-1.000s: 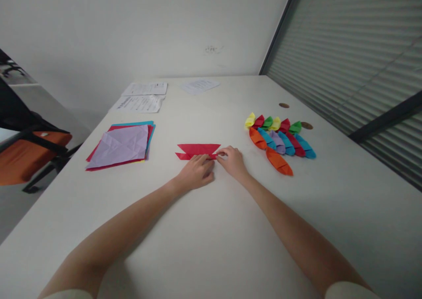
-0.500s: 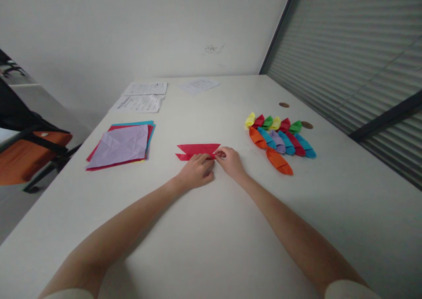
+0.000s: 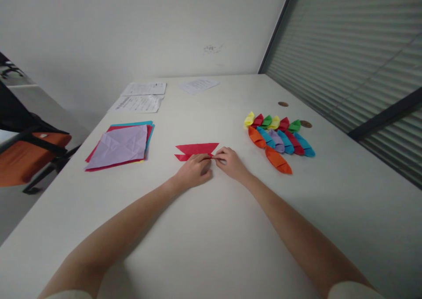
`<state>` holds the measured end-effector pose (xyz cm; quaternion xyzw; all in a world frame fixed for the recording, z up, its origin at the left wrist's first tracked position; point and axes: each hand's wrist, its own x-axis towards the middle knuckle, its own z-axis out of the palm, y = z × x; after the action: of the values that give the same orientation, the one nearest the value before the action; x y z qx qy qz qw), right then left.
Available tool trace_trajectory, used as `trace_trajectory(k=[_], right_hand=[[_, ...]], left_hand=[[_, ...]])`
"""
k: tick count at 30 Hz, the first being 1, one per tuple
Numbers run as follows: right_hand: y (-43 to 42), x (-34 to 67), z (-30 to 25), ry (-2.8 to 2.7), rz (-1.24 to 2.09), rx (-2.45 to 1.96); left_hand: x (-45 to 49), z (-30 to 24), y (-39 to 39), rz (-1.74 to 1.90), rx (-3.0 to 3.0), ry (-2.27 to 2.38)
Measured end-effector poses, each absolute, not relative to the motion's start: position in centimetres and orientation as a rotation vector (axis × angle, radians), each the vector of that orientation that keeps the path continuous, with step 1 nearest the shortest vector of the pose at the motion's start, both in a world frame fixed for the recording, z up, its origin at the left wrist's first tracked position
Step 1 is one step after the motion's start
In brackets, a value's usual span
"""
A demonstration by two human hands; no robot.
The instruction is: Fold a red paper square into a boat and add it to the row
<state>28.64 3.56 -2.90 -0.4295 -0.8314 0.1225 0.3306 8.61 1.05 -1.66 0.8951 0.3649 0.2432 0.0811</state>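
A folded piece of red paper (image 3: 197,148) lies flat on the white table in front of me, with a long upper part and a narrow lower flap. My left hand (image 3: 194,171) holds down its lower edge with curled fingers, which cover the middle of the flap. At the paper's lower right corner, my right hand (image 3: 231,164) is closed, pinching the tip between thumb and fingers. The two hands are side by side with fingertips close together. Exactly how the pinched corner is folded is hidden by the fingers.
To the left lies a stack of coloured paper sheets, with a creased purple sheet (image 3: 120,144) on top. Several folded paper pieces, including an orange one (image 3: 278,160), lie at the right. Printed sheets (image 3: 138,103) rest farther back. An orange chair (image 3: 36,158) stands beyond the left edge.
My right hand's fingers have moved slightly down and left at the red paper's corner, and their pinch looks more drawn out. My left hand stays pressed on the paper.
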Motion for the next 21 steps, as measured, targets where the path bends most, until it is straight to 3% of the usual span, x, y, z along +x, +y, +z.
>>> trace_trajectory(k=[9, 21], right_hand=[[4.22, 29.62, -3.08, -2.358, 0.145, -0.944], [4.05, 29.57, -2.30, -2.370, 0.181, -0.875]], left_hand=[[8.69, -1.39, 1.03, 0.722, 2.678, 1.100], [8.77, -1.61, 1.19, 0.716, 2.664, 1.107]])
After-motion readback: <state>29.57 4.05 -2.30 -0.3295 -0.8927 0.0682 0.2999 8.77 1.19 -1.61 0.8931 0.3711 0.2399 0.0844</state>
